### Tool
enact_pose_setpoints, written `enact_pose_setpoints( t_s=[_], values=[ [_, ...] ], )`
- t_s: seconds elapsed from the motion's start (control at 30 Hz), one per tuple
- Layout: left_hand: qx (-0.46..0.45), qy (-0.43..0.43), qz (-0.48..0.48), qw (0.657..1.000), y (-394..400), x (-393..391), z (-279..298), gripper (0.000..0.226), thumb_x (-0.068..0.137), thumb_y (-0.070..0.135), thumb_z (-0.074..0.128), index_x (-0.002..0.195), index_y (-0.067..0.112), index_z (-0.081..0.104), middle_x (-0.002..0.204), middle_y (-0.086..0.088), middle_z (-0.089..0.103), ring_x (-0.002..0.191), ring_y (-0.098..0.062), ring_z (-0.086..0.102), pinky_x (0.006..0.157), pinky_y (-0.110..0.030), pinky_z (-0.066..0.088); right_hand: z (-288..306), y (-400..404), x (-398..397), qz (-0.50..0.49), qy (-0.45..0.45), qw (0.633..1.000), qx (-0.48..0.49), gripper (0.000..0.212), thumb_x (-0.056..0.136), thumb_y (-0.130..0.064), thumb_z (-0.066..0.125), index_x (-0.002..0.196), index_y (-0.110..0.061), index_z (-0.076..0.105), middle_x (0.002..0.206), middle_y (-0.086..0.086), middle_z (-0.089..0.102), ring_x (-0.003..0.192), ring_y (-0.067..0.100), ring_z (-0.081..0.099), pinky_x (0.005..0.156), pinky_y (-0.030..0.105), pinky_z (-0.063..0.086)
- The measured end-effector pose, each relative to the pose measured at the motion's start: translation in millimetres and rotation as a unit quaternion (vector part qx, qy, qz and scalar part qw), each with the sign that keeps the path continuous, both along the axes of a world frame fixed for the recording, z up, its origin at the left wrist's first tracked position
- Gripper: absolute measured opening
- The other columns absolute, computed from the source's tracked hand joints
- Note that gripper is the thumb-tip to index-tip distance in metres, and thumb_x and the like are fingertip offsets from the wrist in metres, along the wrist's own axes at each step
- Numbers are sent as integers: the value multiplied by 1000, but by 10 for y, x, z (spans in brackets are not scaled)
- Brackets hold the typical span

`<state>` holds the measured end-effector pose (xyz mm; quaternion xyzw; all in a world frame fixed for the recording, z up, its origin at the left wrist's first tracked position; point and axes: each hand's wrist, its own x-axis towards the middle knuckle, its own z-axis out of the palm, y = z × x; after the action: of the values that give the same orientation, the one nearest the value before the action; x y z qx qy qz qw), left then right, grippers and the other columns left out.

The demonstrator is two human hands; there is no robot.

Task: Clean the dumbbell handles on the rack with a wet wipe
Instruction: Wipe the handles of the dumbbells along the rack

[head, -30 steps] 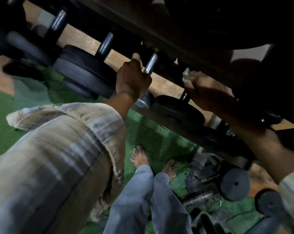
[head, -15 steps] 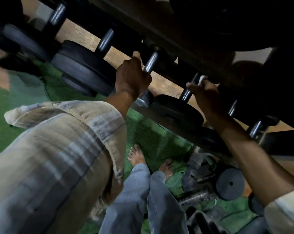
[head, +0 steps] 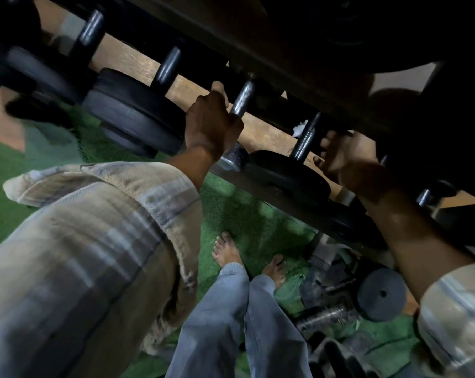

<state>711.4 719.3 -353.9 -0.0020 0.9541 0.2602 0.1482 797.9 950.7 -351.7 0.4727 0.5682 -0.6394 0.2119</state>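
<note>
Up at the rack [head: 261, 54], my left hand [head: 210, 124] is raised with its fingers wrapped round a knurled silver handle [head: 242, 100], gripping it. Further right, my right hand [head: 348, 159] reaches under the rail beside a dark, glossy handle [head: 307, 140]; its fingers are curled, though I cannot tell what they clasp. The white wipe [head: 299, 128] peeks out behind that handle's upper part.

A gym: dumbbells [head: 138, 115] on a dark rack [head: 258, 58], weight plates [head: 381, 294], green turf flooring [head: 244, 214].
</note>
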Motion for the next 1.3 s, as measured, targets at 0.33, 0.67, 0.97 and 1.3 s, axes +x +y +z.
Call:
enact_pose_setpoints(
  t_s=[0.33, 0.67, 0.97, 1.3],
  values=[
    [-9, 15, 1, 1000, -9, 1, -23, 27, 88, 25, 63, 109, 13, 53, 85, 0, 57, 77, -23, 50, 70, -33, 34, 21, 209, 321, -10, -2, 994, -107, 52, 81, -33, 65, 124, -5, 61, 92, 10, 67, 73, 24, 59, 69, 34, 45],
    [-10, 22, -4, 1000, -8, -4, -57, 28, 87, 28, 64, 108, 13, 53, 91, -8, 68, 88, -34, 66, 69, -35, 41, 148, -120, 379, 171, 84, 976, 108, 25, 94, -17, 58, 86, -32, 77, 99, -9, 75, 100, 12, 69, 82, 29, 49],
    [-1, 26, -15, 1000, -29, -2, -65, 28, 83, 23, 61, 107, 12, 52, 83, -5, 61, 87, -36, 64, 67, -35, 36, 108, -250, 126, 338, 189, 856, 343, 28, 103, -20, 45, 114, -10, 69, 123, 9, 66, 118, 24, 59, 102, 26, 39],
    [4, 41, -19, 999, -29, 7, -86, 27, 84, 20, 60, 108, 11, 53, 90, -12, 68, 90, -38, 64, 68, -36, 35, 147, -356, -112, 343, 246, 835, 352, 19, 95, -28, 51, 97, -23, 70, 107, -14, 68, 108, 5, 61, 90, 25, 44]
  ],
)
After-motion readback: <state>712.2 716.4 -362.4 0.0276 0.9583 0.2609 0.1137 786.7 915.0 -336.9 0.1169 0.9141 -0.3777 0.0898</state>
